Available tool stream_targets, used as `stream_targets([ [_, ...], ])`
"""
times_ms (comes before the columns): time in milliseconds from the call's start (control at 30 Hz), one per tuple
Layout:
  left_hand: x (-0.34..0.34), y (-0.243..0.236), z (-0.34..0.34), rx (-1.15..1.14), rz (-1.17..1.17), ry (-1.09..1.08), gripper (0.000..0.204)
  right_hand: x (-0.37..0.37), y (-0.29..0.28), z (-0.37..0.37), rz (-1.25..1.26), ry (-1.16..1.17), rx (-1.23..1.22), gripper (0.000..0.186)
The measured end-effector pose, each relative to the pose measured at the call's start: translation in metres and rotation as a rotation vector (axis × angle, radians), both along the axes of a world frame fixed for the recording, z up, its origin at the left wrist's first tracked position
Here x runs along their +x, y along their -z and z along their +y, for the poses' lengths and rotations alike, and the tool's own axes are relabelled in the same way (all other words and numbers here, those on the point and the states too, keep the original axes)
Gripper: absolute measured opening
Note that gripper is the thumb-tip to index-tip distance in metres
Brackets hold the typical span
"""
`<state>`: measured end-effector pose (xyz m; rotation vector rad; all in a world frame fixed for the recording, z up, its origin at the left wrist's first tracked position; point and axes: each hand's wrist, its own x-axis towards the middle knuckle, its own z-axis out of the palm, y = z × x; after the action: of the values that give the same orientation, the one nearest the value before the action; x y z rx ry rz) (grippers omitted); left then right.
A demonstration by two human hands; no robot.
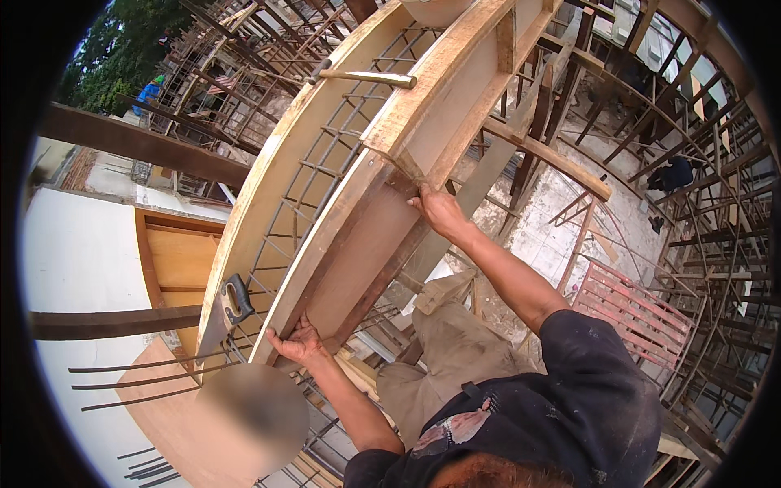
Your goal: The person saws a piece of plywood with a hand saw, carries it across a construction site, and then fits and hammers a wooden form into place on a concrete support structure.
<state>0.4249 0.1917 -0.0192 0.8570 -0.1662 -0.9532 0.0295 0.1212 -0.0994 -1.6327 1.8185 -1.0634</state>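
Observation:
A wooden formwork panel [358, 268] with a timber frame lies along the side of a long curved mould. My left hand [299, 342] grips its lower end, thumb and fingers around the frame edge. My right hand [439, 211] is closed on the frame at its upper end, where it meets another framed panel [455, 106]; its fingertips are partly hidden. Between this side and the curved far form board [260, 179] runs a steel rebar cage [317, 169]. A hammer [366, 77] rests across the top, and a handsaw [236, 301] with a black handle sits by the near end.
Dark beams [138, 142] meet the mould from the left. Rebar ends [134, 374] jut out above a plywood sheet [163, 407]. Scaffolding [724, 187] stands at right, above a lower floor with a red slatted frame [630, 313]. Other people are farther off, one in blue [149, 93].

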Motion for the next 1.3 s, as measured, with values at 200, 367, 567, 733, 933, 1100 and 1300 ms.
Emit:
stream_targets([
  [200, -0.006, -0.001, -0.008, 0.024, -0.065, -0.005, 0.08, -0.054, 0.065, 0.001, -0.624, 0.031, 0.022, 0.063],
  [367, -0.006, 0.001, -0.007, 0.036, -0.069, -0.029, 0.078, -0.098, 0.117, 0.022, -1.055, 0.614, -0.021, 0.077],
  [567, 0.014, 0.004, 0.008, 0.011, -0.042, 0.008, 0.077, -0.098, 0.081, -0.019, -1.019, 0.855, -0.397, 0.081],
  [733, -0.018, -0.006, -0.015, 0.067, -0.063, 0.023, 0.077, -0.031, 0.148, -0.103, -0.901, 0.806, 0.001, 0.078],
  [933, 0.017, 0.006, 0.01, 0.032, -0.114, 0.032, 0.076, -0.064, 0.106, -0.072, -1.217, 0.604, -0.272, 0.075],
  [1100, 0.001, -0.004, 0.006, 0.065, -0.12, -0.008, 0.074, -0.101, 0.087, -0.065, -1.056, 0.9, -0.547, 0.075],
  [1300, 0.007, -0.005, 0.011, 0.097, -0.14, 0.026, 0.071, -0.013, 0.142, -0.098, -1.278, 0.833, -0.156, 0.067],
])
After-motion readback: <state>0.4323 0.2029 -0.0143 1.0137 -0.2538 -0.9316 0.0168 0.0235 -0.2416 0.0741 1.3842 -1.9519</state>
